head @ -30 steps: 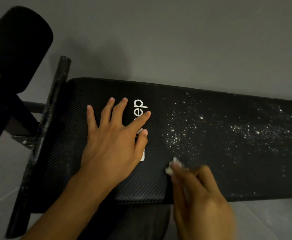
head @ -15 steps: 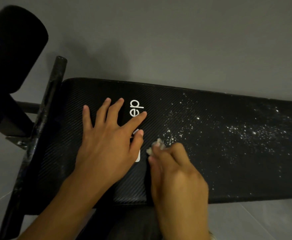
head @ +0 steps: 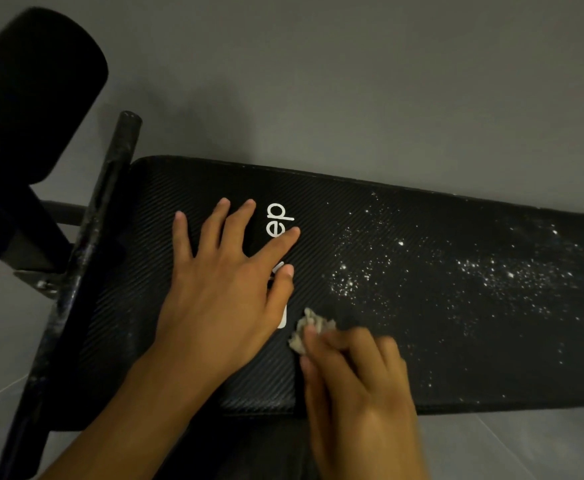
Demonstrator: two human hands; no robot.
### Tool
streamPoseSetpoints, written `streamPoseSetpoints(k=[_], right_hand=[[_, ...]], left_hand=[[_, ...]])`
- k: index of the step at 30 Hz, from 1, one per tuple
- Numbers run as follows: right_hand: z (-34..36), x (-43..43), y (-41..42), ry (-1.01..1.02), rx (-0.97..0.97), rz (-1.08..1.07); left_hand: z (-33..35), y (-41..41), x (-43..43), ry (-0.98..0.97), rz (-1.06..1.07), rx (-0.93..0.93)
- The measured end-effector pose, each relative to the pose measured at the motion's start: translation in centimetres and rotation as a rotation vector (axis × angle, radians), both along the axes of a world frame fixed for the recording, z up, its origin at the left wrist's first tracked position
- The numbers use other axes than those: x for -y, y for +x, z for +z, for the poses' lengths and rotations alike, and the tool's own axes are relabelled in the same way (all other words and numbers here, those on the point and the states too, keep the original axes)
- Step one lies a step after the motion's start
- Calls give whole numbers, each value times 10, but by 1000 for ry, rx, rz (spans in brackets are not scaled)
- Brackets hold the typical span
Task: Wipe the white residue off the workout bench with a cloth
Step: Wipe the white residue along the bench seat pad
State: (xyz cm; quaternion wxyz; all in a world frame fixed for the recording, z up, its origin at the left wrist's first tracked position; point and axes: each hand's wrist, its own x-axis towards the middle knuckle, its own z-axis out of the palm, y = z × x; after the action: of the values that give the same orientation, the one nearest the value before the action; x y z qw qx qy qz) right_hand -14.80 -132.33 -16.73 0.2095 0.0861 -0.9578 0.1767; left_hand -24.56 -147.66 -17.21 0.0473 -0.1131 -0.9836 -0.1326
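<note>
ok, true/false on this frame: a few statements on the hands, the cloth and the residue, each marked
1. The left hand lies flat on the bench pad, fingers spread. True.
2. The right hand has a crumpled cloth in its grip. True.
3. The cloth sits at the pad's far right end. False: it is just right of the left hand, towards the pad's near edge.
4. The pad is wiped clean. False: white residue speckles its middle and right part.
5. The left hand hides all the white lettering. False: the letters "ep" show beside the fingers.
</note>
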Motion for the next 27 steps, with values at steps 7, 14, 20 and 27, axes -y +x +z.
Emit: streamPoseSetpoints(k=[7,14,20,27], right_hand=[[12,-6,-49,-32,69,-124],[9,-3,-16,-83,69,-57],[11,-5,-65,-59,53,-171],[9,-10,-38,-116,73,-82]], left_hand=[[0,1,0,-1,0,2],[0,0,0,-3,1,3],[0,1,0,-2,-1,3],[-1,1,0,1,2,-2]])
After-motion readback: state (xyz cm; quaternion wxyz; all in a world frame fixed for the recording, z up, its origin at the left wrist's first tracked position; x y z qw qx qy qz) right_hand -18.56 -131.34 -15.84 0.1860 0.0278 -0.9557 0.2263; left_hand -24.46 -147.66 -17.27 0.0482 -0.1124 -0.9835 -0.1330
